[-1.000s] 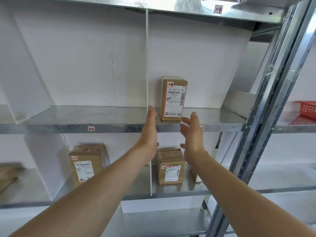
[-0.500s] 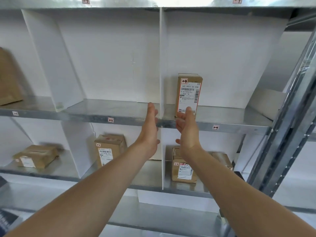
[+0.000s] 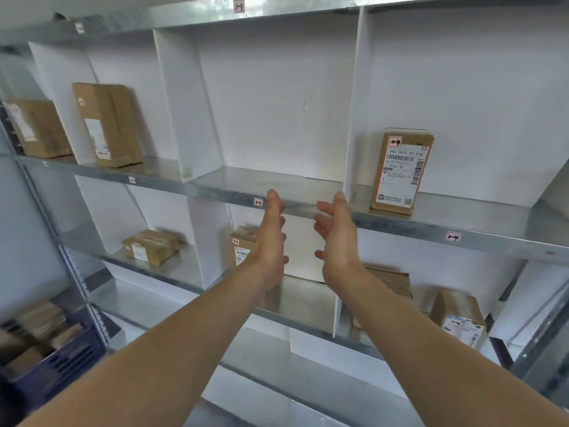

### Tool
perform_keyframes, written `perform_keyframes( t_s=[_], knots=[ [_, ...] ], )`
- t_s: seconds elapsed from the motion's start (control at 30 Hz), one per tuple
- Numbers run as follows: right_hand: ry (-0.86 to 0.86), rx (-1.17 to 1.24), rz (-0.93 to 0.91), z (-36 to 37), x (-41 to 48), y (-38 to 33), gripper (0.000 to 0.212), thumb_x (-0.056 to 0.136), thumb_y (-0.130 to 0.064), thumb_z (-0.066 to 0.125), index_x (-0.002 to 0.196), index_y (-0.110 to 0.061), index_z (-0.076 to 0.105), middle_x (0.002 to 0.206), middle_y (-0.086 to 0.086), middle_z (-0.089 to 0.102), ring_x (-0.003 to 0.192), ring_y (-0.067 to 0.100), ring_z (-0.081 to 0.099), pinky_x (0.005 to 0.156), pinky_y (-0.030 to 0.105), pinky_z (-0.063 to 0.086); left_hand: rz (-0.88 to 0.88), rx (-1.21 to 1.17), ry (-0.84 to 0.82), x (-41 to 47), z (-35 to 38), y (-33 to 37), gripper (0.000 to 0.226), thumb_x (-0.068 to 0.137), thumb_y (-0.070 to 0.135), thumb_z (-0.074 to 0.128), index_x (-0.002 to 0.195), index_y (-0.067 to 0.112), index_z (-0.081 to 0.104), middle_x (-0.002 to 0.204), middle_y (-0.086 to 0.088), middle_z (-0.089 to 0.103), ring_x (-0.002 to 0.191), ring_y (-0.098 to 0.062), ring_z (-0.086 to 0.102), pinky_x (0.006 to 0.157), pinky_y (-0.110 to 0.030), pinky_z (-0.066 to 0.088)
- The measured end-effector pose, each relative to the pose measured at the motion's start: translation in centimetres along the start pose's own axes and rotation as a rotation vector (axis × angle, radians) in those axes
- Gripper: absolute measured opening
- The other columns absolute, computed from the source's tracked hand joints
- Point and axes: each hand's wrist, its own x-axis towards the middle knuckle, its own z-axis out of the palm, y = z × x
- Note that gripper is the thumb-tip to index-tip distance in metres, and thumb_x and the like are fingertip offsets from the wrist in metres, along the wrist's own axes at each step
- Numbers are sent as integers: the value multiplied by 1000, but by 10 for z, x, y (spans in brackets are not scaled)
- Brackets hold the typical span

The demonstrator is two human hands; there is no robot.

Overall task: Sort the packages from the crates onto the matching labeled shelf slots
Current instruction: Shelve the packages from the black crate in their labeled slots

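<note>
Drawing back from the upright package at centre right, the left hand and right hand hover mid-frame, empty, fingers loosely spread. The package stands released on the shelf; the blue crate at lower left likely supplies the next.

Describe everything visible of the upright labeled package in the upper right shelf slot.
The package is a small brown cardboard box standing upright on the metal shelf, just right of the white divider. Its front carries a white barcoded shipping label edged in red and a handwritten tag. Only the shelf touches it.
</note>
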Motion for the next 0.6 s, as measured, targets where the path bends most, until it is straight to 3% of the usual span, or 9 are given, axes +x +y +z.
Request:
perform_keyframes(
  t_s=[0.1,0.23,0.37,0.5,0.6],
  knots=[
    [-60,4,56,24,-5,7,50,103,-65,35,115,-28,67,132,1,63,120,14,57,116,51,36,8,-10,61,-3,-29,2,75,91,81,21,153,40,35,165,3,25,152,-22,23,120,-56,18],
    [-150,20,90,64,-15,15,52,102,-65,38,122,-26,66,136,4,61,126,17,55,116,50,36,19,-9,158,-5,-72,8,78,89,83,22,153,41,34,165,4,26,152,-24,24,116,-58,19],
    [-155,-58,74,109,-27,28,65,74,-86,36,104,-40,71,119,-10,68,115,12,63,113,53,41,40,-9,218,-10,-117,15,80,88,83,19,156,41,27,167,5,19,154,-27,18,118,-59,16],
    [-249,-21,125,153,-32,41,51,102,-66,37,116,-28,68,124,-3,65,123,15,59,115,47,39,26,-31,276,-11,-166,21,81,88,84,21,156,41,26,168,4,18,155,-26,15,120,-61,11],
    [-284,-45,112,186,-36,50,49,103,-64,35,116,-30,68,122,-5,65,119,13,58,114,49,39,40,-42,303,-10,-201,27,80,90,83,20,157,40,27,168,3,19,154,-26,16,120,-61,12]
  ],
)
